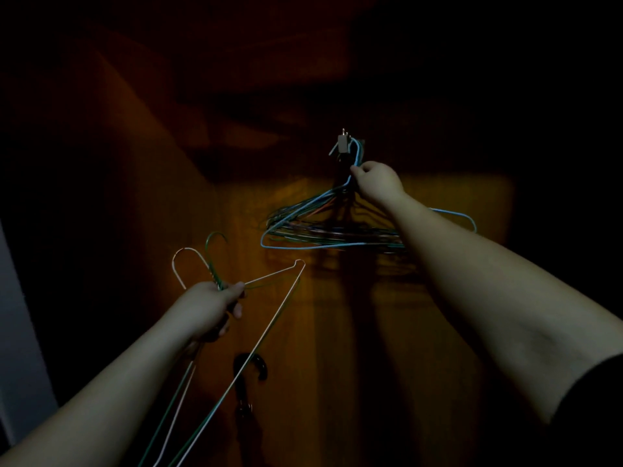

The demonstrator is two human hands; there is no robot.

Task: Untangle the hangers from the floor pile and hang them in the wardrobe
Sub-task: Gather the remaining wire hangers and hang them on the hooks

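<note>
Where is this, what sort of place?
Probably inside a dim home wardrobe: a wood panel fills the view, a bunch of wire hangers hangs from a metal hook, and a dark hook sits lower down.

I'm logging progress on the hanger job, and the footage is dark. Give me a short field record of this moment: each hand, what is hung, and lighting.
left hand: grips a white hanger and a green hanger by their necks
right hand: grip on the blue hanger at its neck
hung bunch: several wire hangers on a wall hook
backdrop: brown wooden panel
lighting: very dim
</note>
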